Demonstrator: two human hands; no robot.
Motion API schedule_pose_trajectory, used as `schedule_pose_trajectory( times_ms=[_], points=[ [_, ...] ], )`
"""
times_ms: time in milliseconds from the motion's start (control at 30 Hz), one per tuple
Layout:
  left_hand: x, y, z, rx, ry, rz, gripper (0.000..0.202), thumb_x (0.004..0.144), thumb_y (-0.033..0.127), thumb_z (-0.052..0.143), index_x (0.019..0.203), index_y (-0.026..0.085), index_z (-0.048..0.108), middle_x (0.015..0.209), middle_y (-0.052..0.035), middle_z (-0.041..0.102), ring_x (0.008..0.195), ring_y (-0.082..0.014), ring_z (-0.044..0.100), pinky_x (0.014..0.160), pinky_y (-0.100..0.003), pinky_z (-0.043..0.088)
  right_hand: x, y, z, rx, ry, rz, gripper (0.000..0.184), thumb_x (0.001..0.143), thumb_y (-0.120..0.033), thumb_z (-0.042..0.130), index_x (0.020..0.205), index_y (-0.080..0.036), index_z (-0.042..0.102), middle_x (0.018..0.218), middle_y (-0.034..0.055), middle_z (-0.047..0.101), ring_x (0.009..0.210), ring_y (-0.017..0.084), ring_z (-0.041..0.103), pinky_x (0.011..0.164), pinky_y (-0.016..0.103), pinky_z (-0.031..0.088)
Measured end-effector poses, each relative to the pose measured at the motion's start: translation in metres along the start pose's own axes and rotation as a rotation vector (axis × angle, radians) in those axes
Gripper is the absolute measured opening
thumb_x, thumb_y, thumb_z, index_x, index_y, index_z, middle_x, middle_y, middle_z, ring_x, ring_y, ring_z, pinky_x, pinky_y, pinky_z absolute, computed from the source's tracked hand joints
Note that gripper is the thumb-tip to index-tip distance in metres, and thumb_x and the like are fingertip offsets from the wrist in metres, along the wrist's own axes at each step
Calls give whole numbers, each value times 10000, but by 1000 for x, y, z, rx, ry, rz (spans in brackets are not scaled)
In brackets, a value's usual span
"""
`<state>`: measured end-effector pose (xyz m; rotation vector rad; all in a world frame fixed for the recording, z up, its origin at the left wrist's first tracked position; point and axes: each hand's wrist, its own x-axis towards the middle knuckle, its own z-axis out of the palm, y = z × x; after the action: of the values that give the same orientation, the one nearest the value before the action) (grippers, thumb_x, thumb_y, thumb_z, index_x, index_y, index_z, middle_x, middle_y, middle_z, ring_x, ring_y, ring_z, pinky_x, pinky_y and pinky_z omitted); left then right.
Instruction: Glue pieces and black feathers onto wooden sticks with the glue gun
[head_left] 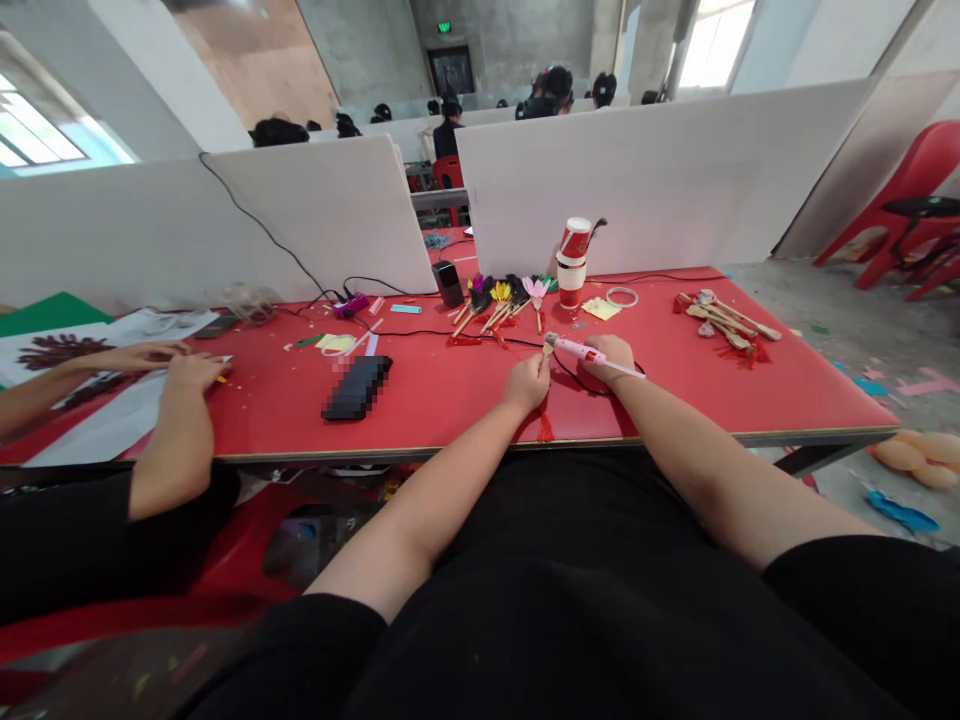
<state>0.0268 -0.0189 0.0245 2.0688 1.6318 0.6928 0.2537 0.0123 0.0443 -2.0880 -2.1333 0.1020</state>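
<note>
My right hand [611, 354] is closed around a pink glue gun [579, 350], with a whitish glue stick [625, 370] sticking out of its rear. Its nozzle points left, at the top of a small pale wooden piece [549, 346]. My left hand [529, 382] pinches that wooden piece, and a red tassel [545, 428] hangs below the fingers. Whether the nozzle touches the wood I cannot tell. Beyond my hands lie several wooden sticks with purple, yellow and pink flowers [537, 290], black tufts and red tassels. Farther right is a pile of similar tasselled sticks [727, 322].
Red paper cups [572, 265] stand stacked near the white partition [615, 190]. A roll of tape [622, 297] and yellow notes [601, 309] lie beside them. A black cable crosses the red table [442, 400]. Left are a blurred dark phone [358, 388] and a co-worker's hands [196, 370] over paper.
</note>
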Motion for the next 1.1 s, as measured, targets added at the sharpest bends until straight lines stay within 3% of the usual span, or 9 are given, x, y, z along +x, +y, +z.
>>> schedule_pose_trajectory(
  times_ms=[333, 500, 667, 800, 1100],
  points=[
    [-2, 4, -1, 32, -16, -10, 334, 1294, 298, 531, 1163, 231, 831, 1203, -198, 947, 1228, -381, 899, 1011, -398, 582, -2, 0, -2, 20, 7, 27, 173, 1082, -263, 813, 1200, -223, 933, 1269, 164, 940, 1171, 330, 870, 840, 329, 507],
    [-4, 7, -3, 9, -14, -4, 351, 1289, 278, 524, 1166, 223, 849, 1142, -174, 948, 1193, -368, 902, 979, -385, 581, -1, 0, -3, 45, -20, 28, 168, 1099, -287, 797, 1158, -224, 942, 1177, 156, 941, 1066, 304, 862, 803, 327, 497],
    [-4, 5, -2, -40, -6, 0, 360, 1303, 291, 521, 1178, 220, 851, 1150, -168, 946, 1183, -353, 891, 978, -375, 575, 0, 2, -1, 64, -35, 13, 252, 1160, -305, 717, 1249, -208, 932, 1284, 166, 943, 1136, 288, 853, 835, 314, 492],
    [-5, 4, -2, -65, 3, 4, 335, 1296, 287, 551, 1147, 224, 844, 1135, -167, 938, 1172, -356, 888, 969, -376, 561, 2, 1, -1, 65, -41, 23, 259, 1156, -304, 686, 1181, -239, 935, 1251, 157, 951, 1115, 307, 865, 809, 318, 497],
    [-8, 7, -4, -117, 16, -6, 312, 1273, 279, 578, 1074, 246, 816, 1037, -144, 932, 1095, -350, 894, 910, -371, 553, -5, -1, -10, 86, -55, -16, 282, 1181, -302, 661, 1082, -223, 912, 1104, 121, 935, 936, 252, 819, 733, 307, 450]
  ],
)
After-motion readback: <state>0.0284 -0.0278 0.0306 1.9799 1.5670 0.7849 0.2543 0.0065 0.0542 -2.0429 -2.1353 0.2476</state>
